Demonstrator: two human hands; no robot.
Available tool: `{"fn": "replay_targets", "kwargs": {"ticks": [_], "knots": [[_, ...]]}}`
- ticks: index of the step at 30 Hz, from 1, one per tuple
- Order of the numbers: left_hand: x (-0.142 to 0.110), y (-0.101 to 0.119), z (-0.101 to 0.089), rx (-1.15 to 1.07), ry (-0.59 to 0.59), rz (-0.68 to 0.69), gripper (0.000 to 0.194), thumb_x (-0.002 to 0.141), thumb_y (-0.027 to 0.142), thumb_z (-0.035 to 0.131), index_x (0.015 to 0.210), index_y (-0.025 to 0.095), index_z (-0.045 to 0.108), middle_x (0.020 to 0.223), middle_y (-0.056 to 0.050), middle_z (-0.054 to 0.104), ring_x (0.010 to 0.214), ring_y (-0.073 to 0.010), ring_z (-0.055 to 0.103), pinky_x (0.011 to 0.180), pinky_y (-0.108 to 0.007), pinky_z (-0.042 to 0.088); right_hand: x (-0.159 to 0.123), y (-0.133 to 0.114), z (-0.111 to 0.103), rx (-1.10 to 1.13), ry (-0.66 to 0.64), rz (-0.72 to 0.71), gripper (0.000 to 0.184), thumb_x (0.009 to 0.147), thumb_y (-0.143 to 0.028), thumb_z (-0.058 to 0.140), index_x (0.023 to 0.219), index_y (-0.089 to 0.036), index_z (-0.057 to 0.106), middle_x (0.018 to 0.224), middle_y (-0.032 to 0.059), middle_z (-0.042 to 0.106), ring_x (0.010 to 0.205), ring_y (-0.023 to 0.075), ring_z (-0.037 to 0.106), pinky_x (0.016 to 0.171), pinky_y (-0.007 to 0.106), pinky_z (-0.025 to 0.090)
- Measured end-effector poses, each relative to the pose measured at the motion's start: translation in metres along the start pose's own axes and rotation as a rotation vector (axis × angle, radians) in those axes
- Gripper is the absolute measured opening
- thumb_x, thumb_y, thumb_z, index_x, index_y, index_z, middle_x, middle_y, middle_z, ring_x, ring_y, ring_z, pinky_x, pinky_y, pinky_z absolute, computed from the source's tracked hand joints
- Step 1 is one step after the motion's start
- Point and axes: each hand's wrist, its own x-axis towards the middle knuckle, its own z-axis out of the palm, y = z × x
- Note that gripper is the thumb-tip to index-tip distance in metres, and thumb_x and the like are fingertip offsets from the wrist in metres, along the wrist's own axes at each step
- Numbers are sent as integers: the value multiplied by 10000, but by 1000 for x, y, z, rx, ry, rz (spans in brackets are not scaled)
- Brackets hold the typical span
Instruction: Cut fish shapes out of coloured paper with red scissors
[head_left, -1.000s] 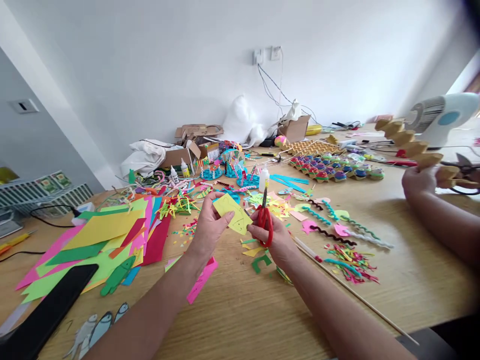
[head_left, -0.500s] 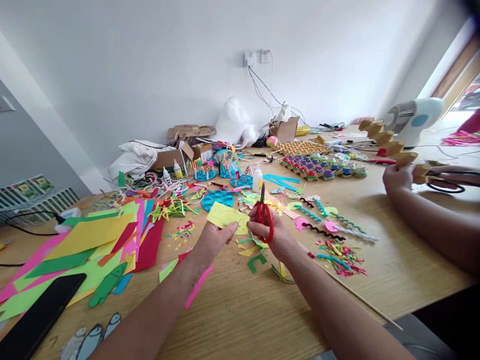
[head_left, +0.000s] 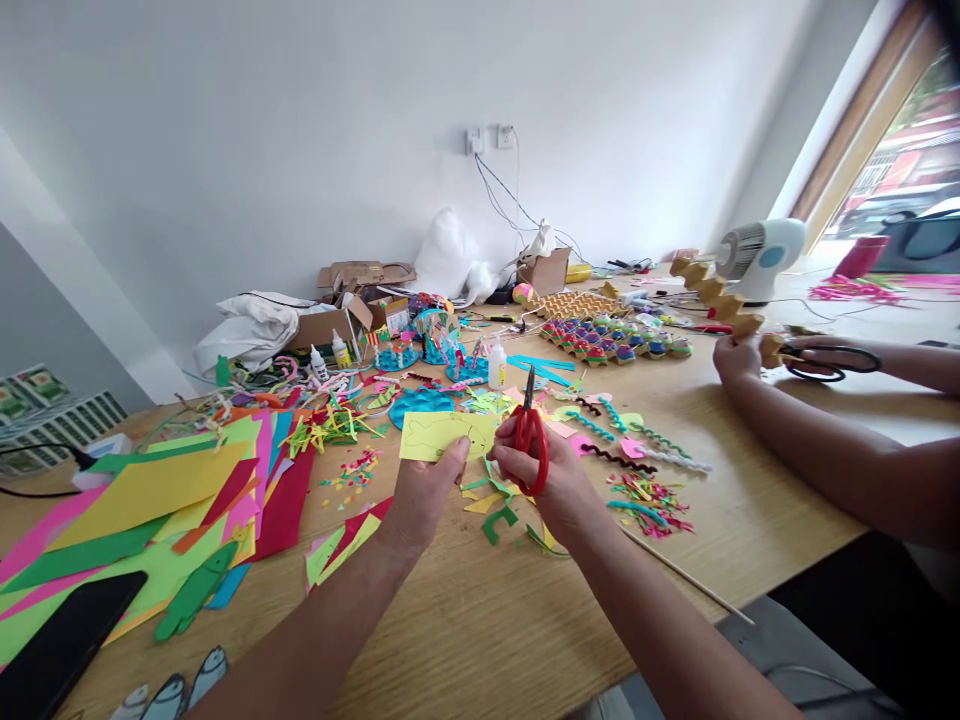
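Black slab (head_left: 75, 640) lies left of yellow card (head_left: 427, 432), nearer. Card, fishlike outline drawn on, is over tabletop (head_left: 465, 630), pinched in left hand (head_left: 426, 495). Right hand (head_left: 561, 488), at card's right edge, grasps red scissors (head_left: 529, 430), blades up. Behind card: blue disc (head_left: 420, 400), white bottle (head_left: 497, 366), then egg cartons (head_left: 615, 340) off right.

Pale wall (head_left: 300, 130), wooden table (head_left: 465, 620) — window (head_left: 904, 150), probably, at right.

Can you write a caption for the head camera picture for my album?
Left hand holds yellow paper with a fish drawing; right hand holds red-handled scissors.
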Motion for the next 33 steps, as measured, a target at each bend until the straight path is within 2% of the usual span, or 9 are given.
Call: {"fn": "replay_targets", "kwargs": {"ticks": [5,13,22,29,33], "knots": [[-6,-2,3,-67,62,-49,210,707,333,515,575,197,426,522,41,425,488,-91,396,490,-235,352,-8,-2,2,-9,42,-50,180,631,-263,673,748,-207,548,627,-43,546,526,116,481,497,237,378],[-9,-10,2,-135,72,-74,196,732,313,525,608,199,425,533,51,422,493,-89,392,497,-238,351,-15,4,8,50,51,-70,183,643,-251,690,759,-203,557,621,-37,539,521,115,471,487,235,374],[-13,-11,3,-95,-23,-56,260,759,339,505,555,197,428,544,32,430,520,-104,420,538,-253,383,-15,2,9,68,88,-77,174,637,-229,696,752,-205,567,607,-46,542,514,103,454,493,220,368],[-15,5,5,-59,-15,-72,260,686,297,571,483,195,446,518,24,463,532,-115,458,553,-246,403,-21,-2,13,20,54,-60,202,656,-282,694,764,-195,547,621,-39,527,520,109,460,498,224,375],[-17,8,6,-134,48,-89,249,691,289,579,501,183,459,504,31,463,511,-104,456,553,-238,408,-35,7,11,-72,45,-32,215,756,-360,619,824,-183,518,651,-28,511,562,119,460,523,229,371]]}}
